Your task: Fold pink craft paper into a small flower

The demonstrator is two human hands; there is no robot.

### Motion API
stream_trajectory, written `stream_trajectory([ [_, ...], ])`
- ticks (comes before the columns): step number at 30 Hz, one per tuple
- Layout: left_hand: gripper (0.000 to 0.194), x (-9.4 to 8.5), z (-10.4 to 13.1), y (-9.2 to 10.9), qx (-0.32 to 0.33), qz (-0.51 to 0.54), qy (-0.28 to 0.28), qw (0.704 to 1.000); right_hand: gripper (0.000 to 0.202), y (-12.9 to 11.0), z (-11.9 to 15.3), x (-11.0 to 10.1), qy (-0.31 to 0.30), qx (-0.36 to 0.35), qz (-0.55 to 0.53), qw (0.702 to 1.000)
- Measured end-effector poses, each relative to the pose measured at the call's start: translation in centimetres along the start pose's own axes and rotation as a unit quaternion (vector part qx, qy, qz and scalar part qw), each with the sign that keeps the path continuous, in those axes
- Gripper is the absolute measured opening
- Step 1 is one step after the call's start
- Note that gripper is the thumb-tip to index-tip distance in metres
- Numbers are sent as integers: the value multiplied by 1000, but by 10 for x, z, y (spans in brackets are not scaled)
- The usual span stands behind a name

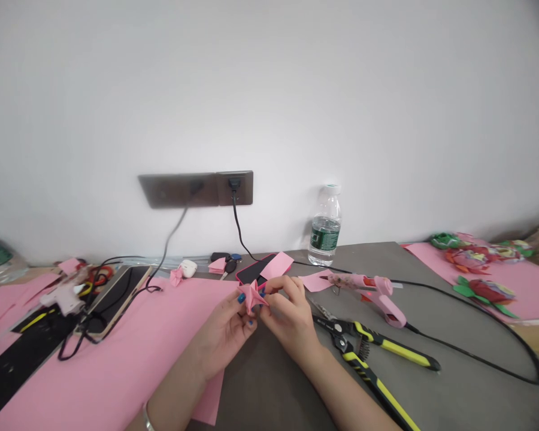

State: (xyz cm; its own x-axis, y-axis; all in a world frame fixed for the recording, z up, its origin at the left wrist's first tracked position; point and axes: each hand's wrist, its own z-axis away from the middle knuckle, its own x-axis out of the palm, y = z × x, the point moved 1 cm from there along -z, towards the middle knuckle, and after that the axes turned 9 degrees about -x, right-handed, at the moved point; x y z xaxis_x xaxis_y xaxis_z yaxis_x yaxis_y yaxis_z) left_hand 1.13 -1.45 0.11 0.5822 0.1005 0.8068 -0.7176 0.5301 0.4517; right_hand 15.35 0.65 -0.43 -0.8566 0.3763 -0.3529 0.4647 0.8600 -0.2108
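One silver bracelet (147,418) circles the left wrist, and one pair of pliers (341,342) lies splayed to the right on the grey surface (467,401). Left hand (227,329) and right hand (291,317) are both clamped by the fingertips on a single folded pink paper (252,296) — raised over the surface, well in from its right edge. For such small folds, a light grip on the outer points, one crease at a time, should keep them crisp. Beyond lie one pink glue gun (363,284), one pink-edged phone (250,273) and two loose slips (277,265). One bottle (325,230) stands at the far edge; past the right edge, paper flowers (491,290) — perhaps four, overlapping — rest on a pink sheet (534,293).
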Motion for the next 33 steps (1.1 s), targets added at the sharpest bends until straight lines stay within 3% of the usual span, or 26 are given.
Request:
stream_trajectory([
  [8,7,0,1,-1,-4,3,-3,1000,22,1,1,0,3,26,-37,999],
  [14,6,-5,-3,2,22,6,0,1000,20,5,5,8,-29,108,-210,971],
  [19,13,-8,-5,4,45,1,6,999,13,4,6,10,-11,147,-273,951],
  [22,15,-7,-5,3,43,5,20,999,4,3,4,9,4,163,-293,942],
  [29,11,-4,-3,2,22,-12,22,999,10,7,2,8,8,187,-293,938],
  [33,10,-5,-4,2,43,-32,17,998,10,5,3,7,9,180,-272,945],
])
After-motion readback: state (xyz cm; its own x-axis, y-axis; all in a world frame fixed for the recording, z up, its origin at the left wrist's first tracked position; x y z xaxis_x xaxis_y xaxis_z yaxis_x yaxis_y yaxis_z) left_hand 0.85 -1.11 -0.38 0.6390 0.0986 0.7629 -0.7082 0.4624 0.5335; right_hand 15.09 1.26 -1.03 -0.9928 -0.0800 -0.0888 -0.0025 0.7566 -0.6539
